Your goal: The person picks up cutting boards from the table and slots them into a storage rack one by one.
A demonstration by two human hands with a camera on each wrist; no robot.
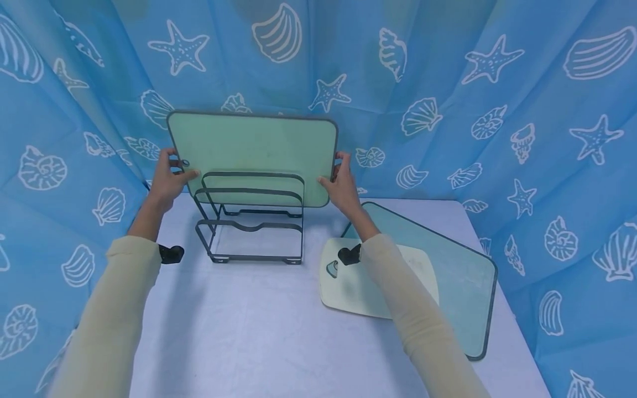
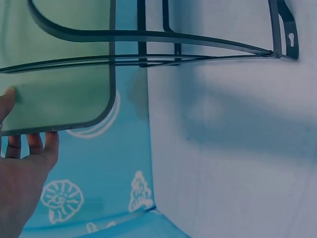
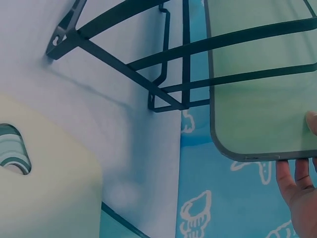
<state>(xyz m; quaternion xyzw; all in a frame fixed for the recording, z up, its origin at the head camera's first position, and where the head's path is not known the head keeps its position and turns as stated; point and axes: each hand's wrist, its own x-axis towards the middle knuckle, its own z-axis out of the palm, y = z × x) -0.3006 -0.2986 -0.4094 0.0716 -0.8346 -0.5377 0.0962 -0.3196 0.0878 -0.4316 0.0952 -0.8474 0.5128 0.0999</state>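
Note:
Both hands hold a light green cutting board [image 1: 254, 138] with a dark grey rim, upright at the far side of the table. The left hand [image 1: 166, 179] grips its left edge beside a small hole, thumb on the near face and fingers behind. On the opposite edge, the right hand [image 1: 344, 187] grips the same way. A black metal rack [image 1: 256, 258] with several upright loops stands on the table, and its loops overlap the board's lower part from the front. In the left wrist view, the hand [image 2: 25, 178] has its fingertips at the board's rim.
Right of the rack, a cream cutting board [image 1: 348, 298] with a handle hole lies on a larger blue-green board [image 1: 463, 287] with a dark rim. The white table [image 1: 239, 331] ends at a blue curtain [image 1: 423, 72] with shell and starfish prints.

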